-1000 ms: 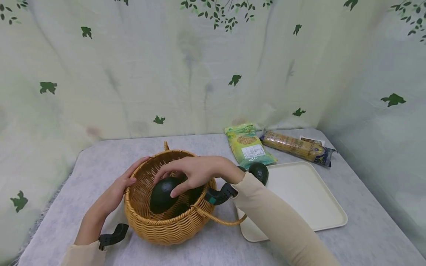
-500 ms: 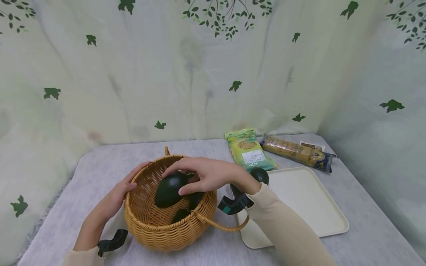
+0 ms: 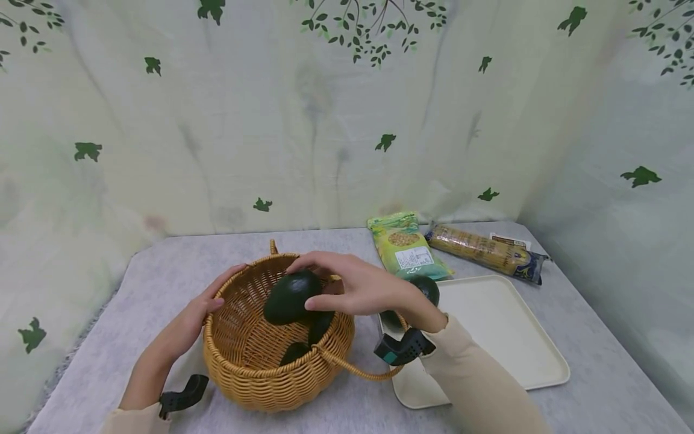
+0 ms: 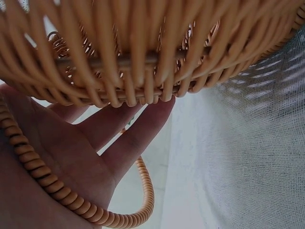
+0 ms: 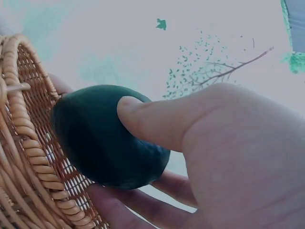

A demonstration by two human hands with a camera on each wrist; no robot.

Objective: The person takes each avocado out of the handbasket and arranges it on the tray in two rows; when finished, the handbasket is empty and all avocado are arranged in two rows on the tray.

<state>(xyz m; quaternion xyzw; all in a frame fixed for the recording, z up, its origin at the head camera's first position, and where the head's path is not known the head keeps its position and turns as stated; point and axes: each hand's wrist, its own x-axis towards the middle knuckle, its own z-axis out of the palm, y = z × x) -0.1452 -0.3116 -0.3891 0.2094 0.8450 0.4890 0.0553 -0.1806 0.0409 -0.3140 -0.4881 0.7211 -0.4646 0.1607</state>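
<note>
Light grey cloth-covered bench [image 3: 173,259], work looks midway, nothing finished. Cream rectangular shallow tray [image 3: 488,325] lies to the right, mostly bare; one dark green oval fruit [image 3: 427,288], avocado-like, sits at its far left corner, with a second dark fruit [image 3: 390,319] just beside, partly hidden by the wrist. Round golden-brown wicker basket [image 3: 271,389] stands left of the tray, near loop handle [image 3: 365,375] swung out toward it; at least two more dark green fruits [image 3: 321,327] lie inside, low on the right side, apart from the held one. So, as judged: two placed at the tray, one in hand and not set down, two or more in the basket. Behind the tray: long clear packet of yellow pasta-like sticks [image 3: 477,248], then green-yellow plastic bag [image 3: 403,247], both untouched. Left hand [image 3: 190,316] steadies the basket, thumb over the rim, fingers against the outer weave. Right hand [image 3: 360,286] is part-closed around one smooth dark green avocado-like fruit [image 3: 291,298], thumb on one side, fingers on the other; fruit is over the basket opening, clear of the others. Can't tell whether it touches the wicker.
</note>
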